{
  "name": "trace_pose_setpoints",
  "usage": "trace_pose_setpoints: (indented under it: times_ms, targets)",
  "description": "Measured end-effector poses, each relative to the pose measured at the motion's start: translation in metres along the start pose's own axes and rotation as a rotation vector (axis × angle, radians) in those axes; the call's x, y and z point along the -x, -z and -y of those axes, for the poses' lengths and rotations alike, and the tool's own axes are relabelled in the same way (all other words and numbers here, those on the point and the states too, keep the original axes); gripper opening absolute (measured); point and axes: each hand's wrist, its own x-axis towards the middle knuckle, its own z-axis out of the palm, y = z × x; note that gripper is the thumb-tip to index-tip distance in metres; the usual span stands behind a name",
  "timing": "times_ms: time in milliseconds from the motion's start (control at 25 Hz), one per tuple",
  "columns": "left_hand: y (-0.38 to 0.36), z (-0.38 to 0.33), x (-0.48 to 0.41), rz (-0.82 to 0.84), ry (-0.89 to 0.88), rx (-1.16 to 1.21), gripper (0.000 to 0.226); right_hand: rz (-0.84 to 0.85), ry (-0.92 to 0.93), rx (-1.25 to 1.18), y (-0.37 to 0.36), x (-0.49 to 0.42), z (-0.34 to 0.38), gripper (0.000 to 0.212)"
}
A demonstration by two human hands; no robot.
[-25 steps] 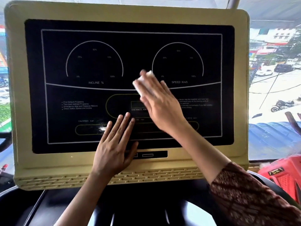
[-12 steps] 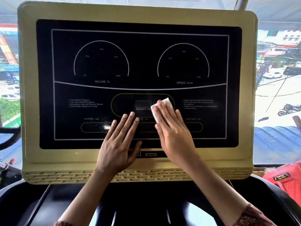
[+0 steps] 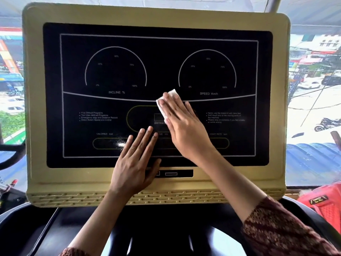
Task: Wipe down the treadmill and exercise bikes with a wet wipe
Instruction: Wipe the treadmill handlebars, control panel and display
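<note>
Risks skipping and smudging the treadmill screen (image 3: 156, 52) beneath the flat, empty left hand (image 3: 134, 167), with the flat right hand (image 3: 184, 130) pressing the wet wipe (image 3: 172, 93) just above.

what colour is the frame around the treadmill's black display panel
Pale yellow-beige frame, clearest in the head view.

Gym: treadmill console (image 3: 156, 71) before a street-view window (image 3: 313, 93).
</note>
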Motion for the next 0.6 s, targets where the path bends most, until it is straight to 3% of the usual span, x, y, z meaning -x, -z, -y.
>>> trace_pose_setpoints:
  times_ms: [160, 240, 360, 440, 600]
  targets:
    - [0.000, 0.000, 0.000, -0.014, -0.003, 0.003, 0.060, 0.103, 0.151, 0.025, -0.002, 0.100, 0.006, 0.050]
    - [-0.001, -0.004, -0.003, -0.028, -0.009, -0.002, 0.059, 0.085, 0.216, 0.081, 0.007, 0.097, -0.026, 0.054]
    - [-0.005, -0.020, -0.012, -0.026, -0.047, 0.006, 0.060, -0.014, -0.127, 0.027, 0.029, 0.041, -0.066, 0.051]
    - [-0.010, -0.032, -0.018, -0.021, -0.052, 0.008, 0.061, -0.060, -0.222, -0.034, 0.032, 0.023, -0.067, 0.049]
    - [-0.019, -0.045, -0.020, -0.007, -0.021, 0.006, 0.063, 0.068, 0.109, 0.039, 0.019, 0.088, -0.051, 0.048]
